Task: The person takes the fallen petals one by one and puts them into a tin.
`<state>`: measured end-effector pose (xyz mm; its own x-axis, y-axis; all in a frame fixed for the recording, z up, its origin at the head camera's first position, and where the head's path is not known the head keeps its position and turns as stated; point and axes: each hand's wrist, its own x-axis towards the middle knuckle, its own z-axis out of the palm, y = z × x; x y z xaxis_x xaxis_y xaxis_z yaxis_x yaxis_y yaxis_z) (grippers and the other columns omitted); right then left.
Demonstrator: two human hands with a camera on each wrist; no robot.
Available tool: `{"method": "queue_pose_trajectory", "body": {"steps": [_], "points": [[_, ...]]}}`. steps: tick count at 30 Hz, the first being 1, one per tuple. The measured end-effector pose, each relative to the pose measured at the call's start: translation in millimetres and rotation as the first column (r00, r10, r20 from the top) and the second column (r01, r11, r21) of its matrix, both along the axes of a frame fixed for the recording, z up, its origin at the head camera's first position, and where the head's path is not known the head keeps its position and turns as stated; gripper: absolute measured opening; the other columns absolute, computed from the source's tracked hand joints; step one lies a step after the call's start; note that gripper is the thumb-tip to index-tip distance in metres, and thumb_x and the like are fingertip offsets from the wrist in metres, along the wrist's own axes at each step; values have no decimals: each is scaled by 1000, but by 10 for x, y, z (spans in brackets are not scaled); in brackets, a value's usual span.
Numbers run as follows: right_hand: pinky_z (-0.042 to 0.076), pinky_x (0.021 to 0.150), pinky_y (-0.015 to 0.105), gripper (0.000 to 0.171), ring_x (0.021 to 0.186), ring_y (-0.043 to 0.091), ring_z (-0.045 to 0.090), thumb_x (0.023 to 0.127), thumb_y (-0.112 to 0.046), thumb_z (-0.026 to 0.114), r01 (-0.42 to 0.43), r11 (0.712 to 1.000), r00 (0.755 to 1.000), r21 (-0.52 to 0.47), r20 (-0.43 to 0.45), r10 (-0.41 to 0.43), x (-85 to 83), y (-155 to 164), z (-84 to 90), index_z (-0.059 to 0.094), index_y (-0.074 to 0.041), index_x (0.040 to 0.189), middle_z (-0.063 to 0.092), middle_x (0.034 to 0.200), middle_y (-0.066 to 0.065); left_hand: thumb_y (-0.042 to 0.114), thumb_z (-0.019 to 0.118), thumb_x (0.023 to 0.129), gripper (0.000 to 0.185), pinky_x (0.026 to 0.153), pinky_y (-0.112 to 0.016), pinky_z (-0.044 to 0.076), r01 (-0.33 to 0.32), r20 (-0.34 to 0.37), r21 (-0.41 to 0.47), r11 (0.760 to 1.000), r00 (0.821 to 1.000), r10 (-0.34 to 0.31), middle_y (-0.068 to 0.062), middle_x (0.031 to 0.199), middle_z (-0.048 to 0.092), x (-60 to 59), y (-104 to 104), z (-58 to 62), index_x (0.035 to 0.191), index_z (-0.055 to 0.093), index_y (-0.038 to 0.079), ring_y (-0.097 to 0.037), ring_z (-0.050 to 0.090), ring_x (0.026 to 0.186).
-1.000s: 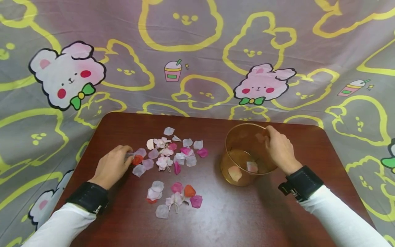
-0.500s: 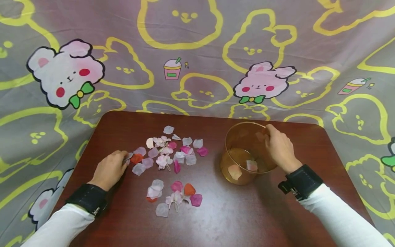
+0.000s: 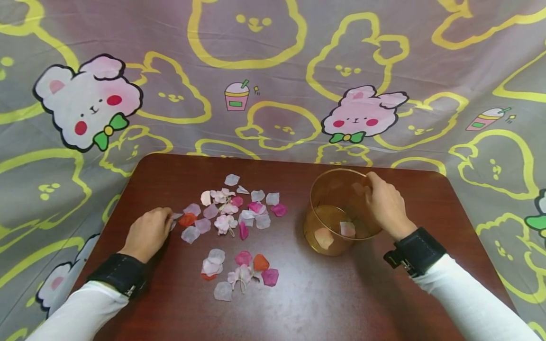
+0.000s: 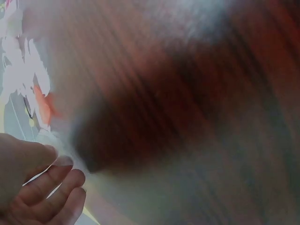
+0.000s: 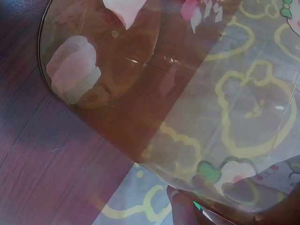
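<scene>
Resting on the dark wooden table [image 3: 324, 303], the left hand [image 3: 147, 233] has curled fingers pinching a pale petal [image 3: 176, 216] at the near-left edge of the scattered petal pile [image 3: 232, 222]. Right of the pile, the right hand [image 3: 386, 206] grips the amber glass bowl [image 3: 330, 199] by its rim; two petals lie inside.
</scene>
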<state>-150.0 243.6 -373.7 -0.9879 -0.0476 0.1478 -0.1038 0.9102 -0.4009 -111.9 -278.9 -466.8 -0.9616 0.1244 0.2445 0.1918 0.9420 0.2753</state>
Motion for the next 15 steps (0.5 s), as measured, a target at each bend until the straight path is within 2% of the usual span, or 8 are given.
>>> {"method": "queue_pose_trajectory", "body": {"steps": [4, 11, 15], "points": [[31, 47, 33, 13, 57, 26, 50, 100, -4, 50, -3, 1000, 1000, 3, 4, 3, 2, -2, 2, 59, -4, 110, 59, 74, 14, 2, 69, 89, 12, 66, -58, 53, -24, 7, -2, 1000, 1000, 24, -24, 83, 69, -24, 1, 79, 97, 68, -7, -38, 65, 70], [32, 47, 33, 13, 57, 26, 51, 100, -4, 50, -4, 1000, 1000, 6, 2, 4, -1, 1, -2, 58, -4, 110, 59, 74, 14, 6, 69, 90, 13, 59, -57, 52, -15, -54, -14, 1000, 998, 14, -22, 84, 69, -116, 80, 247, 98, 68, -4, -36, 65, 67], [31, 47, 33, 13, 57, 26, 50, 100, -4, 51, 1, 1000, 1000, 5, 8, -1, -1, 3, -2, 58, -4, 111, 58, 73, 13, 6, 67, 91, 13, 61, -57, 52, -6, -79, -12, 1000, 997, 5, -21, 87, 70, -188, 188, 362, 100, 68, -3, -37, 66, 71]]}}
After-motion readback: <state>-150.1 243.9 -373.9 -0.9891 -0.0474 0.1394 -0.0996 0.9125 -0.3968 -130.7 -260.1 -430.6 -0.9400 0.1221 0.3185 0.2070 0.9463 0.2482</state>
